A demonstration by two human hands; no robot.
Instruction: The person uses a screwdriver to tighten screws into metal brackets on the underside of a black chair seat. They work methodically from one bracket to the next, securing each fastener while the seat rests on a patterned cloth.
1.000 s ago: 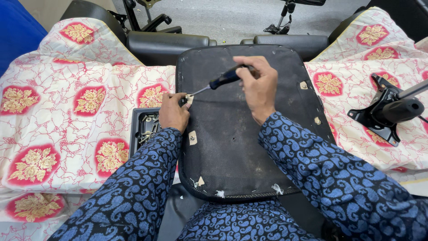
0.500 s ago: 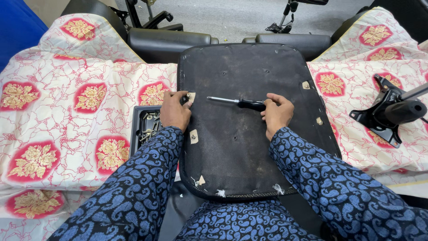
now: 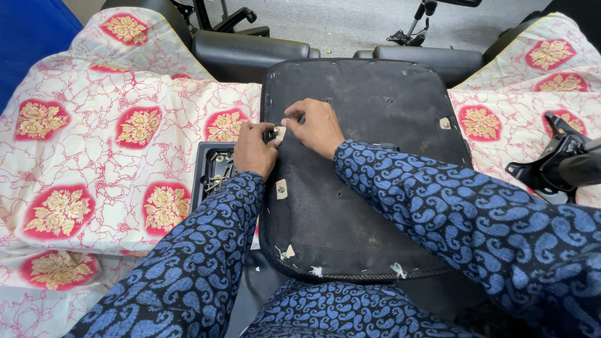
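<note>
I see the black seat base [image 3: 375, 188] lying flat, underside up, its long axis running 12 to 6. Both hands meet at its left edge, near 10 o'clock — the left hand [image 3: 253, 150] and right hand [image 3: 316, 127] pinch a small tan patch [image 3: 280, 133] between fingertips. A second tan patch [image 3: 281, 188] sits just below; a third [image 3: 444, 123] at 2 o'clock. A screw tray [image 3: 213, 172] lies at 9.
</note>
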